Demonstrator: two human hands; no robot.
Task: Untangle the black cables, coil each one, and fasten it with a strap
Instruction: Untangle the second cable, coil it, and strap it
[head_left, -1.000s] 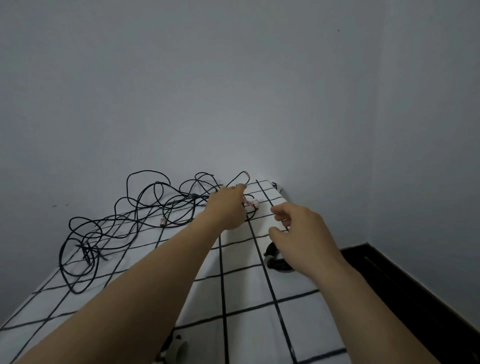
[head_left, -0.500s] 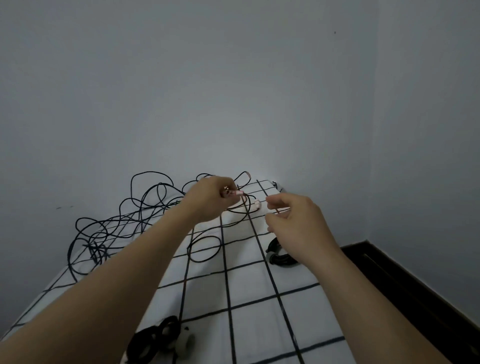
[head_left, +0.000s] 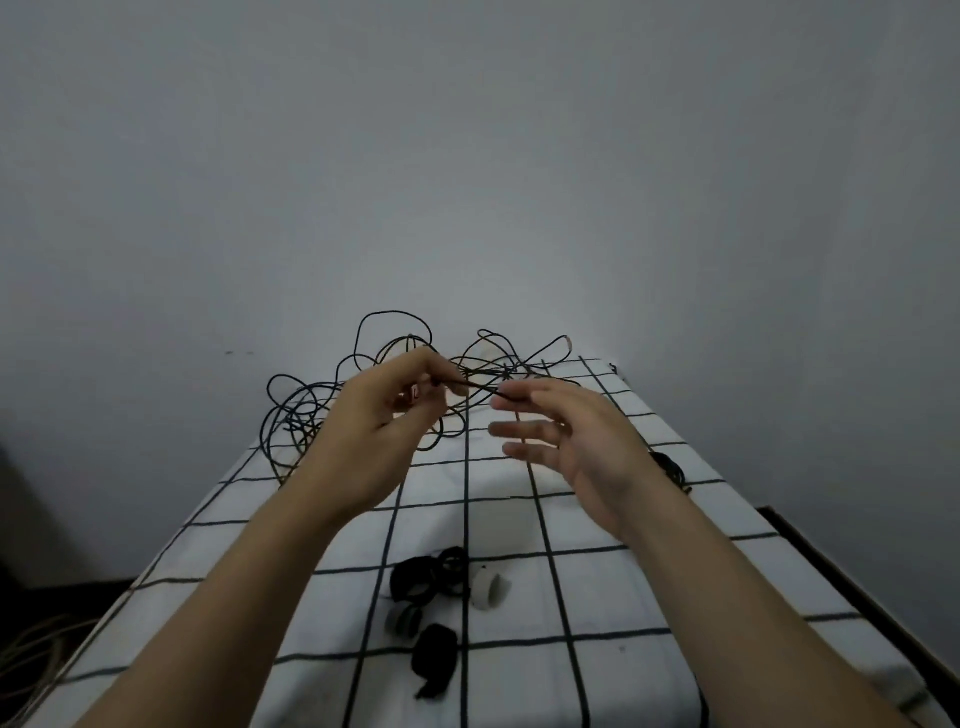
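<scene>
Two bare forearms on show here, left forearm (head_left: 249, 571) and right forearm (head_left: 727, 597), unclothed right up to the bare left hand (head_left: 384, 415) and right hand (head_left: 576, 441).

Coiled cable (head_left: 672, 467) half behind right forearm (head_left: 727, 571); floor cord (head_left: 31, 660) partly beyond left edge.
</scene>
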